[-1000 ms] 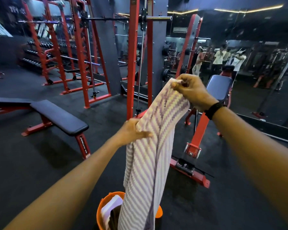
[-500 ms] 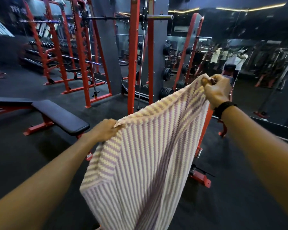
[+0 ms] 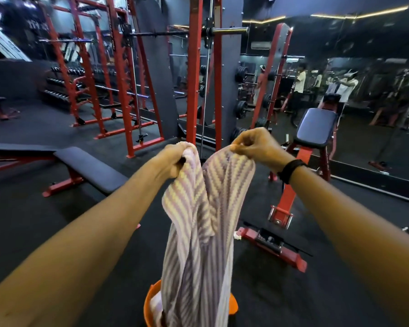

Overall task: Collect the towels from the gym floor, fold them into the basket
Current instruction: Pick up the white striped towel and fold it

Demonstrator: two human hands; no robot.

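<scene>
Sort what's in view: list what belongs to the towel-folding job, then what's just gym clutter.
Job:
striped towel, gripped by left hand and right hand
orange basket below it, with another towel inside

Just there:
flat bench
incline bench
red racks
dumbbell rack

You have brought your left hand [image 3: 172,159] and right hand [image 3: 257,147] close together, so the striped towel [image 3: 198,232], spread wide half a second ago, now hangs doubled over the orange basket [image 3: 233,305].
</scene>
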